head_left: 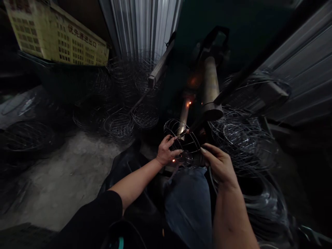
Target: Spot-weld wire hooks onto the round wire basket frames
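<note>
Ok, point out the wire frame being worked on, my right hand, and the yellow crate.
Wire frame [193,141]: head view, wires between the hands.
Right hand [220,163]: head view, back of the hand.
Yellow crate [77,42]: head view, slotted long side.

The corrugated wall [145,24] stands dim — the floor [70,173], grey.

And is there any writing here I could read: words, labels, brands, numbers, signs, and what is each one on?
"优先源进出口": red characters on the long side of the yellow crate; the third character is blurred, so that one is uncertain.
Red marking on the crate's end, at the picture's top left: too blurred and dark to read.
No other writing is legible.
</note>
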`<state>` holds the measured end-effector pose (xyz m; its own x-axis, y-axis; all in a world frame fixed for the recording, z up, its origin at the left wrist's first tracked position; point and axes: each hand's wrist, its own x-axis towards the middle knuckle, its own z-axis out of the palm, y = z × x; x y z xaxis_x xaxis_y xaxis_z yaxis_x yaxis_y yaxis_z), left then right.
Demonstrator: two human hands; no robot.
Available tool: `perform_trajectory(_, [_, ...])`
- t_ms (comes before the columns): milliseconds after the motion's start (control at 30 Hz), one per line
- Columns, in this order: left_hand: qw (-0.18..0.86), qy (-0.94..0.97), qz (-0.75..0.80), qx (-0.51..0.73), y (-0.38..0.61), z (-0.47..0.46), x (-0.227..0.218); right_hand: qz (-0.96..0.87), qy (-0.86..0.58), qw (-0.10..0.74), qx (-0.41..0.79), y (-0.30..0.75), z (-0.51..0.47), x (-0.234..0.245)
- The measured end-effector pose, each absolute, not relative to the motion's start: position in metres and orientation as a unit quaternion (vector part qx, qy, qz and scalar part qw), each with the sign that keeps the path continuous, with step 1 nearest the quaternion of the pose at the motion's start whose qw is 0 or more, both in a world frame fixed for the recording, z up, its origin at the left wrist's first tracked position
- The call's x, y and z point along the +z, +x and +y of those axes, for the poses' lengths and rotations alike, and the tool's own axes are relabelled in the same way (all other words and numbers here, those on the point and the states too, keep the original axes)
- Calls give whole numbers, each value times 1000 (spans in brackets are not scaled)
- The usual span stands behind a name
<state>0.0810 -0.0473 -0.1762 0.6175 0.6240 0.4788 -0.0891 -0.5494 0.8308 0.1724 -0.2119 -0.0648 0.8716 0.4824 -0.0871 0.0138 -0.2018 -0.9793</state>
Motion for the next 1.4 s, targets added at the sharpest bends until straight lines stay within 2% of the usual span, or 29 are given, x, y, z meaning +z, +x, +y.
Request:
perform_trajectory(67, [454,780,171,396,80,-47,-175,-173,-745,606,218,172,-221,-69])
perform_trajectory(267, [512,742,205,382,83,-51,-170,-217,-771,588,115,174,-204,-66])
perform_trajectory(400, [554,714,238,356,85,-52,-168,-226,-789,562,100,180,-185,-57])
perform_trajectory(500, [577,701,245,340,86,-51,-167,-210,-782,579,102,181,-185,-56])
perform_trajectory(700, [630,655,252,331,86,-53,-167,-153,-748,599,243,177,-224,-63])
perform_trajectory(767, [651,636,253,327,85,-55,-167,-145,-733,613,257,175,-231,-65])
perform_trajectory(900, [686,592,278,319,87,-57,-166,-155,-733,634,192,175,-218,-61])
perform_trajectory(1167, [763,475,306,313,95,-54,-162,-226,-769,586,119,190,-176,-51])
perform_trajectory(1400, [809,407,300,301,91,-59,-155,-195,-759,606,137,187,-192,-48])
